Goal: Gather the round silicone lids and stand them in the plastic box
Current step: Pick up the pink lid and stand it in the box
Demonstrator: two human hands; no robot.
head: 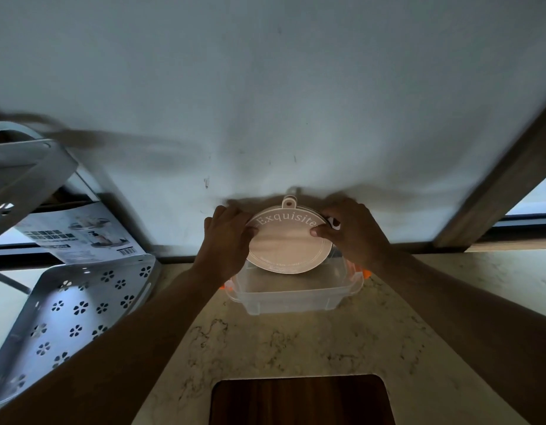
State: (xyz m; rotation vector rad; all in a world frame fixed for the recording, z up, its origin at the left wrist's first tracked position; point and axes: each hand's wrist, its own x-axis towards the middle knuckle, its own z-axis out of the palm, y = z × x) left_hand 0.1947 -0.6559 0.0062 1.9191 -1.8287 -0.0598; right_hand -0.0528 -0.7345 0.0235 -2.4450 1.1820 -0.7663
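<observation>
A round, pale pink silicone lid (288,245) with a small hanging tab on top and the word "Exquisite" on it stands upright over the back of a clear plastic box (291,299) with orange clips. My left hand (227,233) grips the lid's left edge. My right hand (352,230) grips its right edge. The lid's lower rim dips into the box opening, close to the wall. Whether other lids are stacked behind it I cannot tell.
The box sits on a marbled countertop (265,348) against a white wall. A grey metal rack (75,305) with flower cut-outs stands at the left, with a printed carton (81,231) behind it. A dark wooden board (302,400) lies at the near edge.
</observation>
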